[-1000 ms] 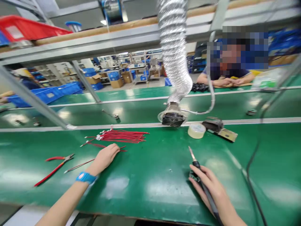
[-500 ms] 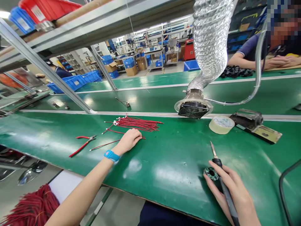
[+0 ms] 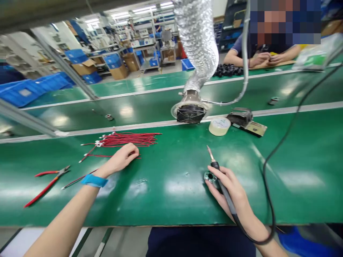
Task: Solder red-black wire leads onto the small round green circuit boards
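My left hand is closed, fingertips pinched at the end of a red wire lead lying on the green bench; short wire ends show past the fingers. Just beyond it lies a bundle of red wires with white connectors at the left. Another wire lead passes under my left wrist, which wears a blue band. My right hand grips a soldering iron, its tip pointing away from me. The same hand's fingers hold a small round part with a green circuit board, partly hidden.
Red-handled cutting pliers lie at the left. Under the hanging fan duct are a tape roll and a tape dispenser. The iron's black cable loops at the right. A co-worker's hands are across the bench.
The view has swung to the right, so the bench things appear further left. My left hand stays at the wires, and my right hand still holds the soldering iron and round part.
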Action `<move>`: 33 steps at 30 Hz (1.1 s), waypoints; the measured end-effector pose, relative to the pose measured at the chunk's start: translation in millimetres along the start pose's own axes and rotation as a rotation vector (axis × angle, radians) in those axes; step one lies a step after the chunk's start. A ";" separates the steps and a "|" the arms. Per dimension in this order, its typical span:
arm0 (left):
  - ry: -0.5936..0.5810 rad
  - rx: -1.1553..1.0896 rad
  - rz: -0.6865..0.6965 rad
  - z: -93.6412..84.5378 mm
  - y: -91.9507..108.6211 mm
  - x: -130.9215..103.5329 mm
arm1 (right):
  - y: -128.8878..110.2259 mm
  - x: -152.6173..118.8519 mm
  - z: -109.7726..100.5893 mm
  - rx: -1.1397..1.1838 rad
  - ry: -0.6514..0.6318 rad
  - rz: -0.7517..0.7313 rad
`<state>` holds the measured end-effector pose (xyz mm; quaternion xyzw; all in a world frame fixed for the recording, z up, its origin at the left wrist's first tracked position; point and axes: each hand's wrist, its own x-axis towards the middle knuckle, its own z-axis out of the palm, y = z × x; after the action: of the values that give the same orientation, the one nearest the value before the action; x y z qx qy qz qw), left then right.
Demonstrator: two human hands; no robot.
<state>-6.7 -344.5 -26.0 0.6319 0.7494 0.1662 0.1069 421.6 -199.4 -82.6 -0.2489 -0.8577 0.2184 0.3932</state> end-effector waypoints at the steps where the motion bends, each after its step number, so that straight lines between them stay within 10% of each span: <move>1: 0.048 -0.006 -0.015 -2.2 1.5 -0.2 | -0.4 0.2 -0.7 0.018 -0.006 0.015; 6: 0.604 0.050 -0.136 -10.2 11.2 -7.0 | 1.8 -1.9 -1.3 0.093 -0.052 0.078; 10: 0.949 0.373 0.146 -2.6 40.5 -5.5 | -2.4 -1.7 1.2 0.125 -0.038 0.112; 14: 0.678 0.277 0.409 33.3 101.3 1.3 | -12.0 -0.8 4.4 0.118 -0.018 0.155; 21: 0.301 -0.371 0.330 99.6 192.3 0.6 | -18.6 -4.0 4.0 0.184 -0.028 0.219; 33: 0.033 -0.634 0.103 97.2 235.9 21.5 | -29.4 -5.3 -3.1 0.254 0.170 0.290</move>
<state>240.5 -277.7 -24.0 0.6014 0.6290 0.4068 0.2779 419.6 -224.9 -67.0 -0.3357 -0.7424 0.3571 0.4567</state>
